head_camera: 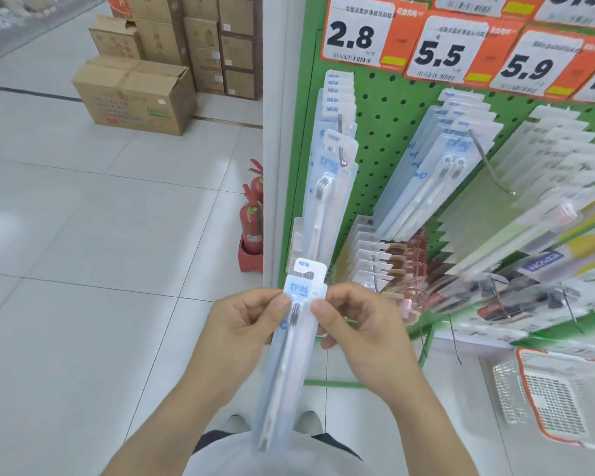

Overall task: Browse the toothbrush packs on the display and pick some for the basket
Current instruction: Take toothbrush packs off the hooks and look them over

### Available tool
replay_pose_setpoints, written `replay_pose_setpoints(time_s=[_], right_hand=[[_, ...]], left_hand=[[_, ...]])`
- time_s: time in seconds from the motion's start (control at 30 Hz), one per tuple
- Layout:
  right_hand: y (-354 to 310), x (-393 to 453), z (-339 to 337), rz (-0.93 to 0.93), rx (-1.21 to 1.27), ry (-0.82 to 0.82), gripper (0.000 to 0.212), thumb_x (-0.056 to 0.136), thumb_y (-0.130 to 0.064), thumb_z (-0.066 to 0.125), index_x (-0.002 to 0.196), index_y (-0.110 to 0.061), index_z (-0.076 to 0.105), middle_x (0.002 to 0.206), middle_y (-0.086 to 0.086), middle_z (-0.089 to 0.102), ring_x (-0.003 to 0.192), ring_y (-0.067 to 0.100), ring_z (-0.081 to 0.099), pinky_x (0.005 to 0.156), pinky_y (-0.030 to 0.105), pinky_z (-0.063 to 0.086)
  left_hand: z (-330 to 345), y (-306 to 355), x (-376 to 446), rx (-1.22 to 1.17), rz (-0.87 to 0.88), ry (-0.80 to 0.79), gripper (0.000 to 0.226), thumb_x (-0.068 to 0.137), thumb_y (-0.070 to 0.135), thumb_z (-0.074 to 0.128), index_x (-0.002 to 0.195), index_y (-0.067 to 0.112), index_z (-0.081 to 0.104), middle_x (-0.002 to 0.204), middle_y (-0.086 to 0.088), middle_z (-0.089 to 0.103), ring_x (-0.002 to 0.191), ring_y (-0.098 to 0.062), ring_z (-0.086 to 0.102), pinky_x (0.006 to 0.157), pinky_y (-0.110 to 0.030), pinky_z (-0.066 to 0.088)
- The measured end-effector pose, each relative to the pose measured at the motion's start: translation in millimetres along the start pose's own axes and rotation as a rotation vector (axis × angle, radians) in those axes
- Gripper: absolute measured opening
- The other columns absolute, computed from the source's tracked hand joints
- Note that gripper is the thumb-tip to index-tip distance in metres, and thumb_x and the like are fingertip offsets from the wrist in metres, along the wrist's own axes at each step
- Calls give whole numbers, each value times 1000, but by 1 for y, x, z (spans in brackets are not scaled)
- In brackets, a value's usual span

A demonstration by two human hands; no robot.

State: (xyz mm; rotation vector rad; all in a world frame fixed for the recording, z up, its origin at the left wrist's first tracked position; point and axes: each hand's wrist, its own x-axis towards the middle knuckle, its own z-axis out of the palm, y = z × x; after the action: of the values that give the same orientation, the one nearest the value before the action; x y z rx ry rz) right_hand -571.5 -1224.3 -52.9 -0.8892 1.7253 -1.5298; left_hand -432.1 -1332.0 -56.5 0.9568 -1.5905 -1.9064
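Before the green pegboard display (385, 139), both hands are raised at waist height and hold one toothbrush pack (291, 345) between them. Its upper end, with a white hang tab marked NEW, points up, and its lower end slants down toward the person's body. The left hand (241, 324) pinches the pack's left edge near the top with thumb and curled fingers; the right hand (354, 324) pinches the right edge at the same height, thumb on the front. Inside the clear pack lie two brushes, one dark and one white. On the pegboard just beyond, more hanging toothbrush packs (330, 173) sit on metal hooks in several rows, under orange and white price tags (358, 32) reading 2.8, 5.5 and 5.9. A white and orange shopping basket (564, 400) stands on the floor at lower right. Two red fire extinguishers (251, 218) stand by the display's left end, and cardboard boxes (134, 94) are stacked on the tiled floor beyond.
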Motion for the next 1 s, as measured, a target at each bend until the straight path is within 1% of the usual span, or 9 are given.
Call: replay_pose_setpoints(time_s=[0.2, 0.37, 0.47, 0.57, 0.67, 0.73, 0.8, 0.9, 1.0], right_hand=[[14, 2, 3, 34, 73, 133, 9, 92, -13, 70, 87, -6, 70, 78, 18, 68, 63, 19, 62, 54, 29, 54], [21, -8, -5, 100, 81, 82, 12, 92, -15, 69, 89, -3, 69, 78, 15, 70, 64, 18, 64, 57, 29, 54], [23, -11, -14, 115, 110, 94, 6, 92, -6, 70, 89, -2, 71, 78, 12, 73, 64, 19, 64, 55, 29, 54], [27, -12, -25, 145, 244, 270, 9, 94, -3, 65, 88, 2, 69, 78, 14, 69, 63, 21, 59, 52, 30, 50], [29, -14, -38, 217, 405, 374, 24, 97, -2, 60, 76, -12, 69, 82, 11, 70, 69, 22, 59, 57, 33, 47], [31, -16, -45, 241, 423, 297, 20, 96, -9, 63, 82, -17, 74, 94, 10, 74, 82, 25, 66, 64, 35, 51], [32, -18, -47, 249, 461, 179, 12, 87, -30, 77, 92, -20, 78, 101, 8, 75, 92, 24, 71, 69, 34, 57], [34, -18, -42, 215, 483, 171, 49, 58, -56, 92, 90, -22, 78, 97, 6, 75, 89, 22, 72, 70, 33, 59], [40, -15, -41, 198, 465, 282, 59, 55, -58, 93, 93, -16, 78, 98, 9, 76, 88, 24, 72, 70, 33, 59]], left_hand=[[-13, -11, -5, 133, -126, -187, 18, 98, 15, 61, 108, 12, 75, 99, -3, 79, 96, -24, 73, 81, -27, 55], [-8, -16, -5, 153, -142, -155, 16, 97, 9, 62, 104, 11, 77, 92, 0, 80, 79, -6, 71, 67, -10, 47], [-3, -18, -4, 170, -158, -215, 15, 97, 12, 62, 103, 11, 76, 92, 1, 79, 79, -3, 71, 68, -8, 46], [-2, -20, 0, 252, -237, -356, 13, 97, 17, 64, 98, 13, 76, 85, 5, 78, 74, -2, 67, 69, -9, 45], [-3, -22, 3, 351, -296, -466, 16, 97, 23, 64, 86, 20, 76, 74, 9, 73, 66, -1, 61, 66, -13, 43], [-2, -24, 5, 353, -301, -463, 18, 96, 23, 66, 82, 22, 76, 73, 8, 73, 65, -3, 61, 65, -14, 44], [0, -25, 7, 335, -290, -448, 17, 96, 20, 66, 82, 19, 76, 73, 8, 74, 65, -2, 63, 65, -12, 44], [3, -26, 8, 307, -282, -433, 15, 95, 19, 67, 86, 13, 78, 77, 4, 76, 67, -3, 65, 66, -12, 46], [-2, -29, 9, 287, -276, -439, 18, 97, 22, 65, 100, 9, 77, 95, -9, 78, 83, -17, 73, 76, -22, 52]])
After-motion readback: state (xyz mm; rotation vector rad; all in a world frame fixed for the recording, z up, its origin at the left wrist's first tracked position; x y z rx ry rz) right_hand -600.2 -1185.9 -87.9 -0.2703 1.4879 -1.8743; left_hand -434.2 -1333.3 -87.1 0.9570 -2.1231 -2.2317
